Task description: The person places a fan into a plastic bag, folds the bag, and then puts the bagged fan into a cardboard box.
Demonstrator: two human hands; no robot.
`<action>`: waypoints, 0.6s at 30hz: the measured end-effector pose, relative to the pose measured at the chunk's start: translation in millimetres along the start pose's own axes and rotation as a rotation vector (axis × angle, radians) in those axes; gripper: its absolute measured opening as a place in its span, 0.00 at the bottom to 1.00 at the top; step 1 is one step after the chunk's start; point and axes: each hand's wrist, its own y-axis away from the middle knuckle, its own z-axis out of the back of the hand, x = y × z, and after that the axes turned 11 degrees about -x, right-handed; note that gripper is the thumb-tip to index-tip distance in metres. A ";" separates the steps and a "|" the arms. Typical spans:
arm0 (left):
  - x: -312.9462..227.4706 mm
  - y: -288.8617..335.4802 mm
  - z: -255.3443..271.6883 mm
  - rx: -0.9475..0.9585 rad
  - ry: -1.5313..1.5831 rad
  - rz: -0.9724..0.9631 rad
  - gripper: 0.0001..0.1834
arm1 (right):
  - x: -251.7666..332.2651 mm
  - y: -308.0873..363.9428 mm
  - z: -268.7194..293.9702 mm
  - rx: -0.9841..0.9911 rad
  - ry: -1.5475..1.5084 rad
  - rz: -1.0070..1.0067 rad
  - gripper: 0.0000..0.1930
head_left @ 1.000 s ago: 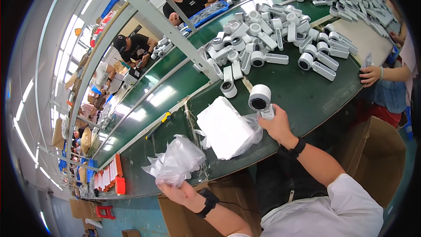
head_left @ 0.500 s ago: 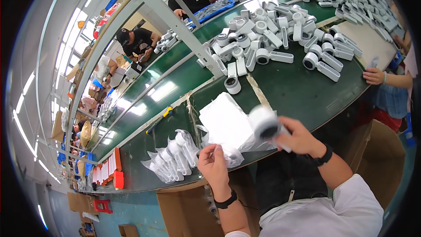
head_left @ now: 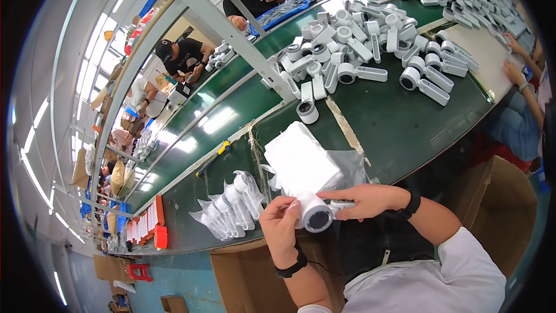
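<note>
Right hand: grip closed on the white device by its handle.
Left hand: pinched the clear bag at the device's round head.
Advice: bag mouth needed spreading wide, device held level.

One white handheld device in hand, dozens more piled, one stack of bags.

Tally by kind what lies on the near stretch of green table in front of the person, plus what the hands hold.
White handheld device, held by the left hand and the right hand: 1
White handheld device lying alone: 1
Stack of clear bags: 1
Cluster of bagged devices: 1
Yellow-handled tool: 1
Total: 5
</note>
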 end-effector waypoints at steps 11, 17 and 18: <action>11.8 -1.8 -7.0 -0.095 -0.158 -0.128 0.03 | -7.5 1.2 -15.0 -0.208 0.267 0.138 0.37; 7.0 -5.0 -2.2 0.077 -0.072 -0.135 0.03 | 4.7 -6.0 -2.5 -0.097 0.153 0.093 0.39; 6.1 -6.5 -0.5 0.078 -0.072 -0.137 0.03 | 10.6 -8.4 0.5 0.015 0.080 0.014 0.39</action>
